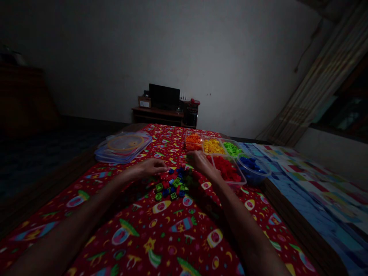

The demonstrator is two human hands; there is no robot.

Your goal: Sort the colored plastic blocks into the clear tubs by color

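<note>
A loose pile of small toy building bricks (173, 184) in green, blue and red lies on the red patterned tablecloth (172, 218). Just left of the pile, my left hand (153, 167) hovers low with its fingers curled together; whatever they may hold is too small to make out. My right hand (199, 159) is bent over beyond the pile's right side, close to the clear divided box (243, 180). Its fingers look closed and point away, so their tips and anything in them are hidden.
Compartments of the box hold orange bricks (194, 141), yellow bricks (213, 146), green bricks (232, 149) and red bricks (227, 168). A round clear tub (266, 174) of blue bricks stands at right. Stacked clear lids (123, 147) lie at left. A monitor (164, 96) stands by the wall.
</note>
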